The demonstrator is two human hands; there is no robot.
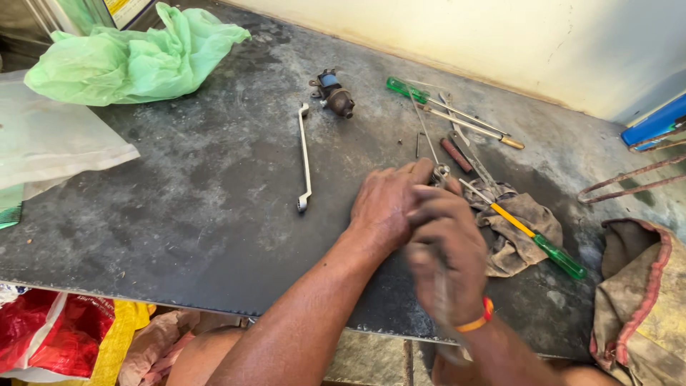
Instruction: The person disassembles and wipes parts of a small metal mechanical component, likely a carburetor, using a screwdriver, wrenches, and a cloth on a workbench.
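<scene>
Small metal part [440, 172] pinched at left hand [389, 204] fingertips | right hand [446, 261] blurred, closed over it, can't tell what it holds | I'd worry it slips toward rag [514, 229], screwdriver [532, 239] just beyond.

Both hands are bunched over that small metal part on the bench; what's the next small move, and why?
Probably steady the small metal part with the left hand first: the right hand is motion-blurred over it, hiding the grip. The green-handled screwdriver lies close by on the rag.
</scene>
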